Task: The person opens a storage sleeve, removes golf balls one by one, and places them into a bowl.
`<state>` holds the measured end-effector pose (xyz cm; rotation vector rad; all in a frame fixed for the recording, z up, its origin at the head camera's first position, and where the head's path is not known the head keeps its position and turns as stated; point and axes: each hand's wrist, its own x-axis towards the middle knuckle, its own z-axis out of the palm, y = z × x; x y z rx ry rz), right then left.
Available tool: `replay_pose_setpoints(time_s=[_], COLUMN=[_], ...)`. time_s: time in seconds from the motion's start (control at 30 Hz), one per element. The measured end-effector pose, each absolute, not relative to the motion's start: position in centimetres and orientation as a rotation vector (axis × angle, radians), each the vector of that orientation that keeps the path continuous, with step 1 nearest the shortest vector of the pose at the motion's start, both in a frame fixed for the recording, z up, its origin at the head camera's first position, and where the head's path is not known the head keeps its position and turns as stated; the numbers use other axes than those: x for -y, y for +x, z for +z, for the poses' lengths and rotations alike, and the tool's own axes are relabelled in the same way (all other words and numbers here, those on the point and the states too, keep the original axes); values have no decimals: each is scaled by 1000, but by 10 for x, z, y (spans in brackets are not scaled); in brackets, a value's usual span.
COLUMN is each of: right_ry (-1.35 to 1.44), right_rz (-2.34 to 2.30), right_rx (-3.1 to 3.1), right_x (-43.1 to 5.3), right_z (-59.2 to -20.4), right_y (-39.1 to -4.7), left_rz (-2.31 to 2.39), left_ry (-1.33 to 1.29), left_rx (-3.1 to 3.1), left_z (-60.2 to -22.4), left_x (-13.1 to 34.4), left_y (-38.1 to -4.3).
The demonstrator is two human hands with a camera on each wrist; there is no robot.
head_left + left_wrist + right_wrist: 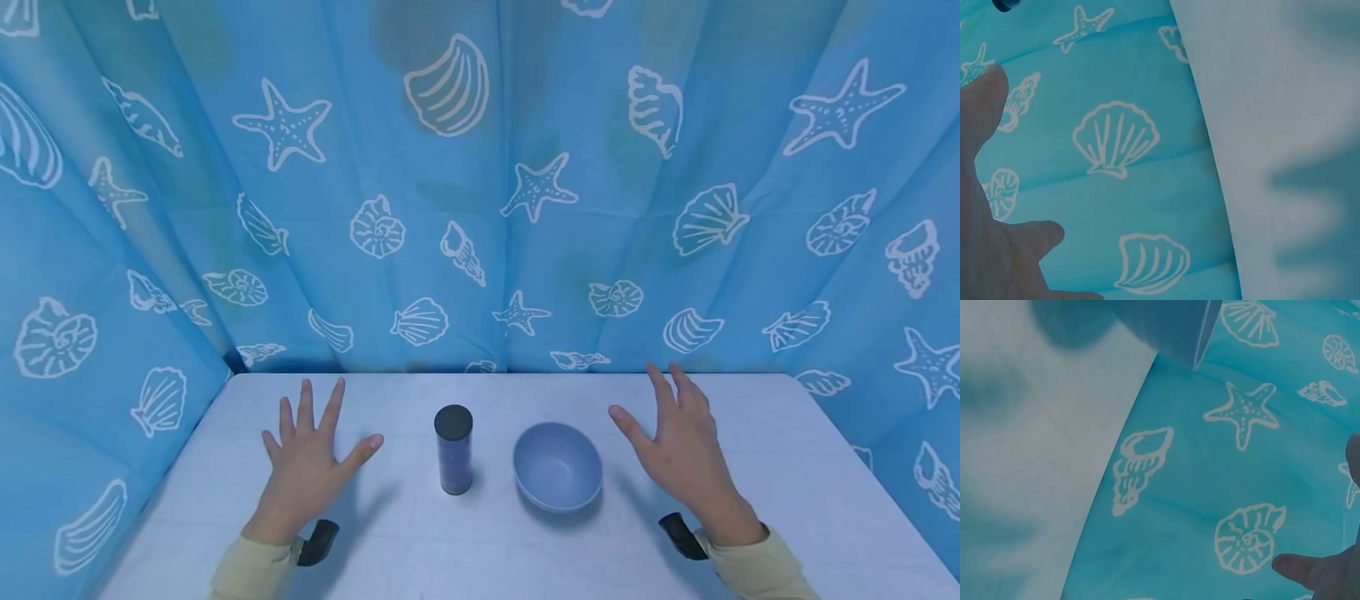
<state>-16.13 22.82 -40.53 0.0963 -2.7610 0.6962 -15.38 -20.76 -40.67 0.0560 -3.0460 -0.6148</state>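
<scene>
My left hand (303, 471) hovers over the left part of the table with its fingers spread and holds nothing. To its right, a clear cylindrical container (455, 458) with a black lid stands upright; its contents look purple-blue. Beside that container sits a blue-purple bowl (558, 467), and no contents show inside it. Right of the bowl my right hand (686, 450) is held above the table, fingers extended, touching nothing. In the right wrist view, part of the bowl (1169, 328) shows at the top edge and a finger of the right hand (1316, 570) at the lower right.
A white table (420, 550) carries the container and the bowl. Behind it and along both sides hangs a blue curtain (450, 175) printed with white shells and starfish. A black band (318, 542) is on the left wrist, another black band (682, 536) on the right.
</scene>
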Motion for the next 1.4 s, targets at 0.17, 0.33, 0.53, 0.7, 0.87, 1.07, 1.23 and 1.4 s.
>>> replay_pose_setpoints(time_s=[0.17, 0.33, 0.53, 0.7, 0.87, 1.07, 1.23, 1.4], right_ry=[117, 132, 170, 175, 200, 219, 231, 241], right_rz=[719, 744, 798, 840, 876, 930, 985, 1024], right_rx=[2754, 2739, 2716, 2726, 2714, 2705, 2703, 2689], right_x=[-220, -211, -197, -186, -173, -156, -142, -130], right_z=[-403, -401, -398, -396, -397, -398, -400, -400], right_y=[-160, -160, -161, -160, -159, -157, -156, -153], left_rz=[-639, -644, -680, -726, -760, -821, -853, -891], left_ry=[57, 44, 33, -1, -58, -96, -149, -198], left_rx=[3075, 3071, 3071, 3055, 3010, 2996, 2978, 2959], left_z=[-404, -407, -412, -412, -416, -422, -426, -432], left_x=[203, 198, 193, 185, 177, 172, 169, 165], left_y=[-151, -150, -151, -151, -149, -148, -145, -144])
